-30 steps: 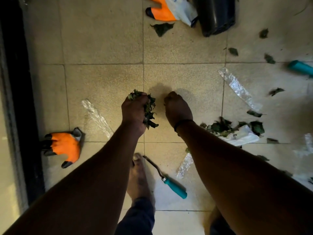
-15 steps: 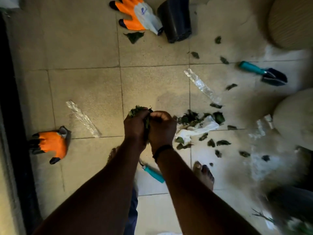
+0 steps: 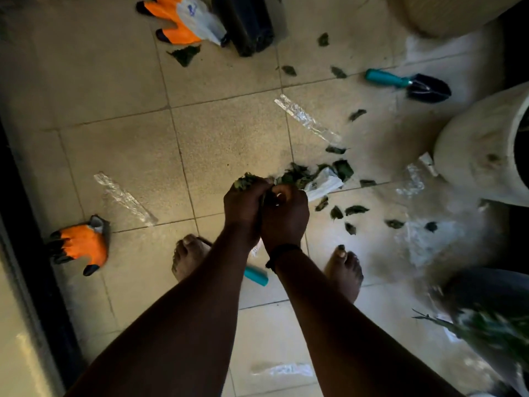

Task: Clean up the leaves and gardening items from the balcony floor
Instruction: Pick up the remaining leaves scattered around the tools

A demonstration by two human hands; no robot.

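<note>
My left hand grips a bunch of green leaves that sticks out above its knuckles. My right hand is pressed against it, fingers curled round the same bunch. Just beyond the hands a pile of leaves lies on the tiled floor beside a white scrap of paper. Loose leaves are scattered to the right. A teal-handled trowel lies at the upper right. A teal tool handle shows under my forearms.
One orange glove lies at the left by a dark door frame, another orange glove at the top beside a black pot. Clear plastic strips lie on the tiles. A pale planter stands right. My bare feet are below.
My right hand has come in from apart and closed against the left around the leaf bunch. The view has shifted right, bringing the trowel, planter and my right foot into sight.
</note>
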